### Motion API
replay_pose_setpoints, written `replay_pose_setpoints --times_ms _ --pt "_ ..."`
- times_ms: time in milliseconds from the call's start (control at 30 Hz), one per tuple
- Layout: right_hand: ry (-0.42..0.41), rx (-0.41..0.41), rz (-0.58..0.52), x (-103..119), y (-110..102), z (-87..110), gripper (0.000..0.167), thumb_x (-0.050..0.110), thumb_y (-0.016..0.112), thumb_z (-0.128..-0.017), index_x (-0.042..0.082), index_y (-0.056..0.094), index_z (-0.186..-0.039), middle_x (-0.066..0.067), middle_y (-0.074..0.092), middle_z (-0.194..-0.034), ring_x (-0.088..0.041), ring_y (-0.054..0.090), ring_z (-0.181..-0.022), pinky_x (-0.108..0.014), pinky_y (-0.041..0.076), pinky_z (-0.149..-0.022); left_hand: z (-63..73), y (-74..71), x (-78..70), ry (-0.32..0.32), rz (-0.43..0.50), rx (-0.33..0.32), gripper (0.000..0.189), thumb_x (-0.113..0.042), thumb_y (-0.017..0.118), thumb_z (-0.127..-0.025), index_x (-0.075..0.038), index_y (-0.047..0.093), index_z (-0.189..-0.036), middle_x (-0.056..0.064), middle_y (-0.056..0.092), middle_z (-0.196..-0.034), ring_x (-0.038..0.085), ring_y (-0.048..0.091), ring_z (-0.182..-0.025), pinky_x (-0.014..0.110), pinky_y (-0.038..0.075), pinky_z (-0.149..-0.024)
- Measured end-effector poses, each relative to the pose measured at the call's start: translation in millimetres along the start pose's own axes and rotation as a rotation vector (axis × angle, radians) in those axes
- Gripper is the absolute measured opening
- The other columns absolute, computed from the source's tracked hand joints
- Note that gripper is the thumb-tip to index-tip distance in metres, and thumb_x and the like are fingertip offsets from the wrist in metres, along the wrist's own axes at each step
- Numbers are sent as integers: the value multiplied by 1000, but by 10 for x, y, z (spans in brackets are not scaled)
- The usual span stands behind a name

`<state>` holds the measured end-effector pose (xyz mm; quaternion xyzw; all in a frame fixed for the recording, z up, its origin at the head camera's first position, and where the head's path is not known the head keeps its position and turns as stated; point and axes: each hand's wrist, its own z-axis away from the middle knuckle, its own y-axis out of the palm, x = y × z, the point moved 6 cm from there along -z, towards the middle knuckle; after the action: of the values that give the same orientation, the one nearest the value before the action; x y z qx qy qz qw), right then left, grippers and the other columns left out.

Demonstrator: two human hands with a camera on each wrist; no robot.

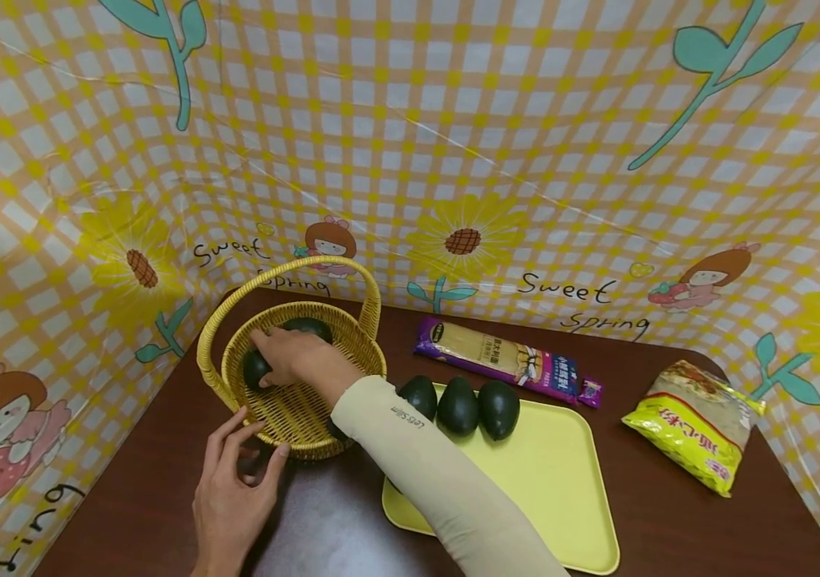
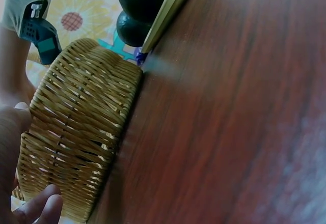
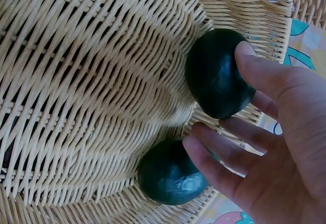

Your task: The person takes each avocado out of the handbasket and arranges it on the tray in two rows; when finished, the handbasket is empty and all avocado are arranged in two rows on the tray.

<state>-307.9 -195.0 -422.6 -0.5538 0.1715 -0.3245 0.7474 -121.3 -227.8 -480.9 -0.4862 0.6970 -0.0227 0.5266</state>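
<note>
Leftmost, we find the left hand [image 1: 232,497], its fingers apart and gently bent with nothing in their grasp, set at the near outside of the basket [image 1: 304,413]. Only the left wrist view gives us that woven outer wall up close, along with a dark camera [image 2: 46,43] on the right sleeve [image 1: 410,449]. Inside the basket, by its left wall, is the left avocado [image 1: 256,373], dark green, glossy and egg-shaped; a second avocado [image 1: 312,326] of the same look sits near it. The right hand [image 1: 290,353] hides much of both from above, but the right wrist view shows us its thumb on the left avocado and a finger behind, gripping it about as wide as the fruit. The other fingers spread toward the second avocado; we cannot tell whether they touch it. Further right, we see three avocados [image 1: 457,409] in a row at the tray's [image 1: 554,473] far edge. Beyond them a pasta pack [image 1: 485,353] lies flat on the desk [image 1: 676,529], and a yellow pack [image 1: 701,429] lies far right.
</note>
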Motion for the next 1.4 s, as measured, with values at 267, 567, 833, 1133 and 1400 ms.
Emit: replay_pose_setpoints --times_ms 267,567,833,1133,1400 --pt "6 26 -24 -41 39 -16 91 55 71 -101 31 21 -173 -2 26 -178 -24 45 -154 -43 48 -118 2 10 13 -5 -1 1 44 -27 93 -89 -14 75 -127 -2 58 -153 17 70 -91 24 57 -57" --pt "-4 66 -18 -57 75 -27 84 53 76 -98 35 34 -169 -6 28 -176 -24 54 -146 -43 53 -110 -4 23 6 7 -2 2 45 -26 93 -88 -15 75 -127 -1 58 -153 18 71 -91 26 59 -57" --pt "-17 86 22 -24 99 -59 93 53 80 -96 32 29 -171 -7 33 -173 -23 56 -143 -40 55 -107 -4 14 14 0 -21 -9 44 -26 94 -87 -15 76 -126 -1 59 -152 17 70 -88 25 57 -56" --pt "-15 93 59 -55 82 -26 99 55 80 -95 29 24 -173 -6 35 -172 -24 51 -149 -41 51 -113 -14 11 4 6 -8 -5 44 -29 93 -89 -15 76 -127 -4 58 -153 16 70 -90 25 58 -57" --pt "-21 103 104 -66 58 50 98 59 77 -96 26 26 -173 -5 44 -167 -24 53 -147 -40 51 -114 1 6 3 2 -15 -9 44 -27 93 -88 -15 76 -127 -2 59 -153 16 69 -89 25 57 -57"
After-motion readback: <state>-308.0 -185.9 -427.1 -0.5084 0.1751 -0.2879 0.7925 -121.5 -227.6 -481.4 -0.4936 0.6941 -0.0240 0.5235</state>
